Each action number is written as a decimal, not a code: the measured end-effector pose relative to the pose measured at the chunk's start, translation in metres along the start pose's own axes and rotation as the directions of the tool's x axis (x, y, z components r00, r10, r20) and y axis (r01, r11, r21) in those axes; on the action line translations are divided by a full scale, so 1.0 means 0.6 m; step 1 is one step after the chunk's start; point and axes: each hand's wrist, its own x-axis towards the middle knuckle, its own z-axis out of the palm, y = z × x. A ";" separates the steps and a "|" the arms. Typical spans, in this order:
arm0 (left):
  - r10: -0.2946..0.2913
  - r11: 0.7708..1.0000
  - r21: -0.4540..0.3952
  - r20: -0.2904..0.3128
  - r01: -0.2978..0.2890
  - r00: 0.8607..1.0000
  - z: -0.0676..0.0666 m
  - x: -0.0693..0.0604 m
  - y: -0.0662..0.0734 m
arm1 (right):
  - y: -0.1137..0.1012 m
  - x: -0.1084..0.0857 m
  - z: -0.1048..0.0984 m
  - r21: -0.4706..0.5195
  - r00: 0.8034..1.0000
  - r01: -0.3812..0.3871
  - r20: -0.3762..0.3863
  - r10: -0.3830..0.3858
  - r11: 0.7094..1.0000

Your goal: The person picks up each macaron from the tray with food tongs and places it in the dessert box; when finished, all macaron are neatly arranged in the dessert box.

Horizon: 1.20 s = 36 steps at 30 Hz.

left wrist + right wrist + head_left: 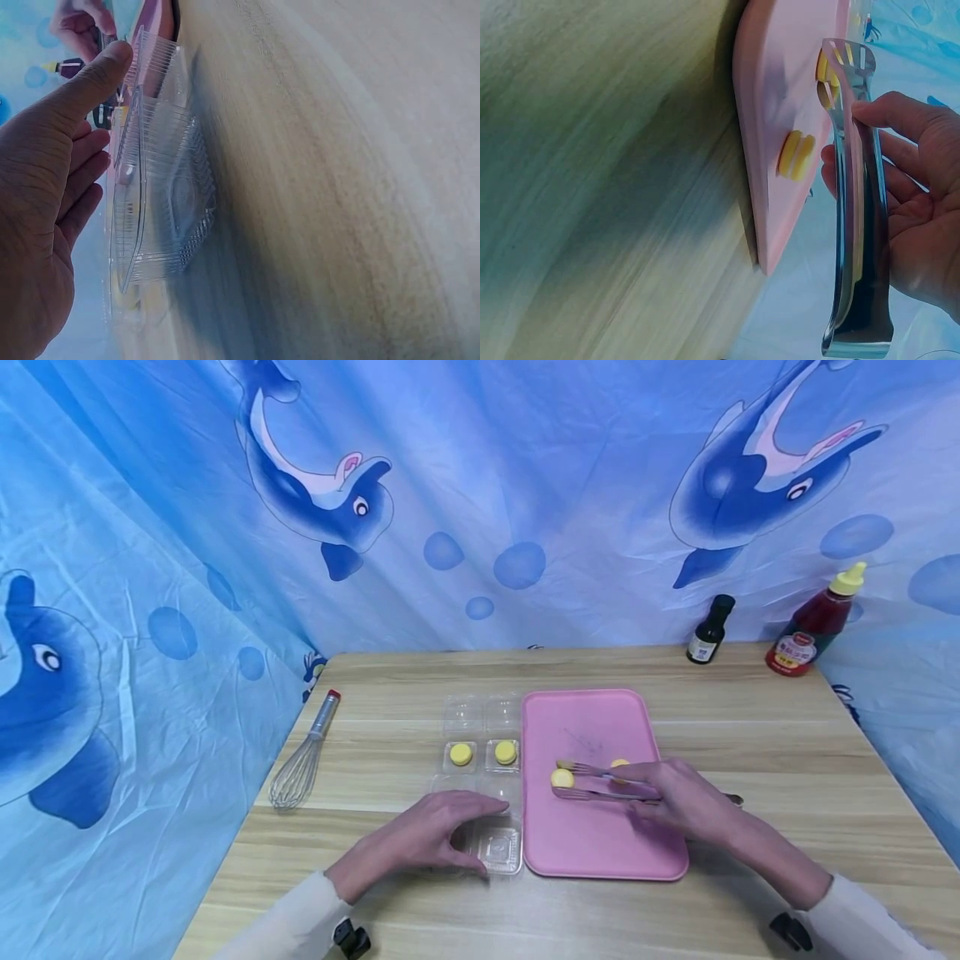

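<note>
My right hand (686,800) grips metal tongs (855,225) over the pink tray (600,852). The tongs' tips stand on either side of a yellow macaron (562,778) on the tray; whether they touch it I cannot tell. A second yellow macaron (796,155) lies on the tray nearer the hand, partly behind the tongs in the head view. My left hand (435,831), thumb and fingers apart, is beside the clear plastic container (169,187), holding nothing. Two more yellow macarons (461,754) (506,752) sit in separate compartments of the clear containers.
A whisk (306,757) lies at the table's left. Toward the back right stand a small dark bottle (709,631) and a red sauce bottle (812,627) with a yellow cap. A blue dolphin-print curtain (480,485) hangs behind the wooden table (787,735).
</note>
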 end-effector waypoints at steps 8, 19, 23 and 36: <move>-0.002 1.000 0.007 -0.003 0.002 1.000 0.003 -0.004 0.000 | 0.005 -0.001 0.002 -0.015 0.999 0.027 -0.022 -0.027 1.000; 0.001 1.000 0.003 0.013 -0.001 1.000 0.007 -0.007 0.002 | 0.004 -0.004 0.004 -0.022 0.999 0.025 -0.028 -0.026 0.999; 0.012 1.000 -0.004 0.023 -0.012 1.000 0.009 -0.006 0.002 | 0.001 -0.008 0.004 -0.037 0.998 0.060 -0.034 -0.061 0.998; 0.014 1.000 0.009 0.012 -0.014 1.000 0.017 -0.009 -0.001 | -0.027 -0.013 0.004 -0.036 0.991 0.126 -0.038 -0.128 0.991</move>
